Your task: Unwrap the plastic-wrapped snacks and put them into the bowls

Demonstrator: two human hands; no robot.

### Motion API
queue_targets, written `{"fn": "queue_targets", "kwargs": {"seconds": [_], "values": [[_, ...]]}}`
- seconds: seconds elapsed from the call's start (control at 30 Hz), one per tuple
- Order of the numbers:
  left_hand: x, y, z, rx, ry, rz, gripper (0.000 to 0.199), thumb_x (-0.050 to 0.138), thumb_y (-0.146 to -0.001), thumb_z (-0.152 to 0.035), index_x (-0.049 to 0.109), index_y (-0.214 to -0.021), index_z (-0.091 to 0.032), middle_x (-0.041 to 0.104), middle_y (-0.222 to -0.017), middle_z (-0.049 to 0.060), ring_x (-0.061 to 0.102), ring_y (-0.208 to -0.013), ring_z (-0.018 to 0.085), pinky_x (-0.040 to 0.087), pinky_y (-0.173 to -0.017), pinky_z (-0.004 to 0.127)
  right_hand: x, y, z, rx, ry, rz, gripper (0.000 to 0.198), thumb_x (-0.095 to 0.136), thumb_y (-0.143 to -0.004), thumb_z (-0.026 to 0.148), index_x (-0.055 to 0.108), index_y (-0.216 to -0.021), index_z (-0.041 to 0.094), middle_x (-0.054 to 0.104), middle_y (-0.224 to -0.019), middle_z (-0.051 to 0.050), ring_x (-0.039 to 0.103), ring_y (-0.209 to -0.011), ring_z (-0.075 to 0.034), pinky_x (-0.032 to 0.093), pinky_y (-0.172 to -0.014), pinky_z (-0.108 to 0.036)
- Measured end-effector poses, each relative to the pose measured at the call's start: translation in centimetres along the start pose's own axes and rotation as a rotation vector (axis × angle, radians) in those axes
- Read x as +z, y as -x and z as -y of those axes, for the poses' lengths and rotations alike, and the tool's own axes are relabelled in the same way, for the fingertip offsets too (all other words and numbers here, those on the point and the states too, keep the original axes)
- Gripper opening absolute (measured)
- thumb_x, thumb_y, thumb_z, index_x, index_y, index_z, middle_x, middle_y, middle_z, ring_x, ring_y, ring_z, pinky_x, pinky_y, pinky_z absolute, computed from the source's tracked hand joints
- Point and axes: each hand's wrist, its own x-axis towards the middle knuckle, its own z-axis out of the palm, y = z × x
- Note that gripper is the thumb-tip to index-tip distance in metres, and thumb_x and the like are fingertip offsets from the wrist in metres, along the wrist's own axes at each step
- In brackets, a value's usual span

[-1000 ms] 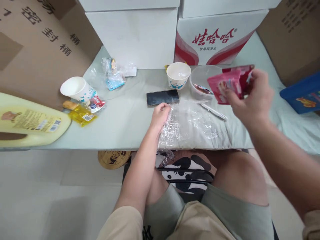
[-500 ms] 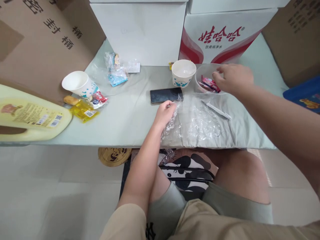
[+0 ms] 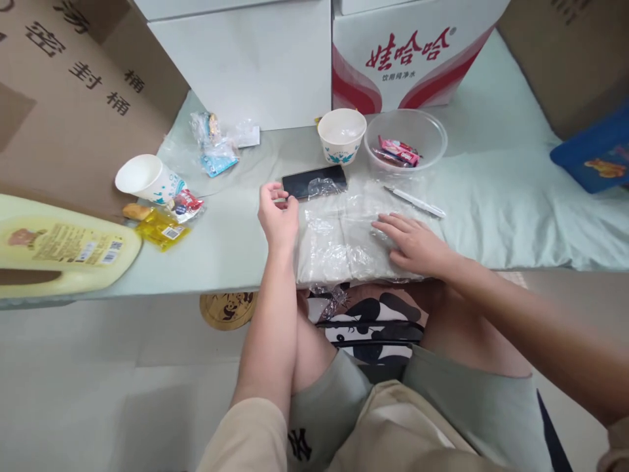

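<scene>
A clear crinkled plastic sheet [image 3: 327, 242] lies spread over the cloth at the front of the table. Flat on its right part rests my right hand [image 3: 415, 246], fingers stretched out. My left hand [image 3: 278, 213] is at the sheet's left edge, beside the near left corner of a black phone [image 3: 314, 181]. Its fingers are loosely curled and apart from the thumb, with nothing visible between them. The sheet's upper edge overlaps the phone. A white pen-like tool [image 3: 417, 202] lies just beyond my right hand. Behind it stands a clear plastic bowl [image 3: 432, 147] holding pink and red wrapped packets [image 3: 399, 152].
A paper cup [image 3: 343, 134] stands left of the bowl; another paper cup [image 3: 147, 180] lies tilted at left. Near it are a yellow packet [image 3: 162, 229], crumpled wrappers [image 3: 216, 147] and a large yellow jug [image 3: 73, 242]. White boxes [image 3: 246, 72] line the back.
My right hand has come from the bowl down onto the sheet. My left hand has moved left, its pinch has loosened, and the bunched plastic now lies flatter and wider.
</scene>
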Motion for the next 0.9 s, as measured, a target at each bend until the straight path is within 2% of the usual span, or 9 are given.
{"fn": "queue_targets", "kwargs": {"seconds": [0.13, 0.23, 0.33, 0.47, 0.53, 0.6, 0.73, 0.83, 0.9], "values": [[2.1, 1.4, -0.5, 0.136, -0.192, 0.077, 0.045, 0.076, -0.085, -0.03, 0.062, -0.127, -0.027, 0.066, -0.124, 0.008, 0.062, -0.121, 0.026, 0.051, -0.107, 0.046, -0.7, 0.8, 0.3, -0.029, -0.009, 0.003, 0.066, 0.05, -0.082, 0.017, 0.053, -0.148, 0.018, 0.051, -0.158, -0.016, 0.046, -0.147, -0.039, 0.043, -0.114, -0.064], [3.0, 2.7, 0.1, 0.22, -0.343, 0.133, 0.045, 0.075, -0.085, -0.03, 0.064, -0.128, -0.026, 0.065, -0.137, 0.009, 0.052, -0.139, 0.03, 0.039, -0.12, 0.052, -0.7, 0.5, -0.1, -0.07, -0.072, -0.085, 0.057, 0.051, -0.087, 0.023, 0.056, -0.144, 0.017, 0.055, -0.154, -0.015, 0.048, -0.146, -0.037, 0.042, -0.117, -0.061], [2.4, 3.2, 1.3, 0.222, -0.48, 0.176, 0.047, 0.073, -0.087, -0.03, 0.064, -0.133, -0.024, 0.058, -0.152, 0.01, 0.039, -0.152, 0.032, 0.025, -0.128, 0.056, -0.9, 0.2, -1.4, -0.02, -0.101, -0.178, 0.05, 0.051, -0.094, 0.032, 0.059, -0.14, 0.015, 0.06, -0.148, -0.018, 0.054, -0.141, -0.036, 0.044, -0.117, -0.059], [0.9, 2.7, 2.9, 0.147, -0.534, 0.238, 0.053, 0.074, -0.086, -0.033, 0.063, -0.137, -0.025, 0.05, -0.161, 0.009, 0.033, -0.156, 0.032, 0.024, -0.129, 0.056, -1.0, 0.8, -3.3, 0.024, -0.085, -0.158, 0.05, 0.056, -0.092, 0.039, 0.062, -0.136, 0.016, 0.063, -0.145, -0.018, 0.056, -0.138, -0.038, 0.044, -0.116, -0.062], [0.4, 2.3, 3.4, 0.151, -0.515, 0.243, 0.05, 0.077, -0.084, -0.031, 0.067, -0.133, -0.024, 0.052, -0.159, 0.009, 0.036, -0.155, 0.031, 0.026, -0.128, 0.054, -0.8, 1.3, -3.9, 0.026, -0.1, -0.151, 0.043, 0.054, -0.094, 0.039, 0.065, -0.13, 0.018, 0.065, -0.142, -0.017, 0.058, -0.136, -0.037, 0.047, -0.114, -0.061], [0.1, 2.1, 3.7, 0.175, -0.469, 0.214, 0.04, 0.076, -0.084, -0.027, 0.072, -0.123, -0.024, 0.061, -0.151, 0.009, 0.048, -0.147, 0.029, 0.033, -0.125, 0.051, -0.6, 1.6, -4.1, 0.035, -0.126, -0.168, 0.035, 0.051, -0.096, 0.039, 0.07, -0.118, 0.019, 0.068, -0.136, -0.017, 0.062, -0.131, -0.036, 0.05, -0.11, -0.06], [-0.4, 2.4, 2.8, 0.246, -0.351, 0.06, 0.01, 0.067, -0.085, -0.021, 0.077, -0.085, -0.024, 0.077, -0.116, 0.007, 0.067, -0.116, 0.026, 0.046, -0.112, 0.05, -1.2, 1.9, -3.5, 0.058, -0.169, -0.249, 0.027, 0.049, -0.097, 0.035, 0.072, -0.091, 0.023, 0.076, -0.117, -0.014, 0.072, -0.11, -0.033, 0.056, -0.097, -0.057], [-0.6, 3.3, 1.6, 0.283, -0.064, -0.072, 0.009, 0.069, -0.08, -0.027, 0.071, -0.073, -0.023, 0.077, -0.099, 0.006, 0.069, -0.106, 0.024, 0.05, -0.107, 0.046, -2.9, 2.5, -2.3, 0.045, -0.242, -0.329, 0.024, 0.052, -0.096, 0.037, 0.068, -0.084, 0.025, 0.078, -0.104, -0.012, 0.072, -0.104, -0.032, 0.055, -0.095, -0.056], [-0.6, 3.6, 0.8, 0.22, 0.225, -0.105, 0.009, 0.07, -0.078, -0.031, 0.068, -0.075, -0.023, 0.075, -0.088, 0.005, 0.071, -0.095, 0.022, 0.055, -0.099, 0.041, -4.3, 3.0, -1.4, 0.103, -0.341, -0.335, 0.021, 0.056, -0.094, 0.041, 0.065, -0.082, 0.026, 0.077, -0.096, -0.009, 0.073, -0.097, -0.03, 0.057, -0.09, -0.051]]}}
